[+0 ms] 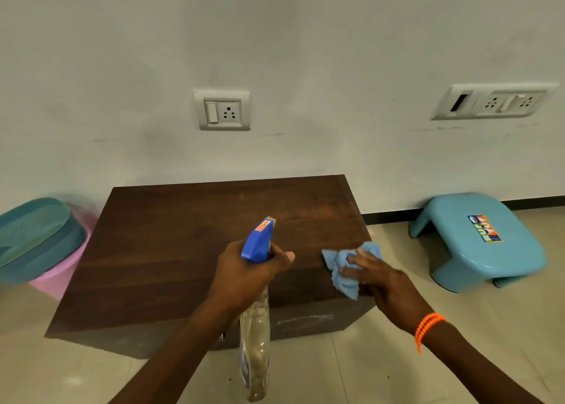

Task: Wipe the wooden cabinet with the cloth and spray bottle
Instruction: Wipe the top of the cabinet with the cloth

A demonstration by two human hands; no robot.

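Left hand (244, 269) wraps the spray bottle (256, 305) neck, bottle upright, nozzle aimed away over the wooden cabinet (183, 250) top, while right hand (376, 278) presses the blue cloth (339, 269) flat near the top's right-front corner, bare wood stretching leftward.
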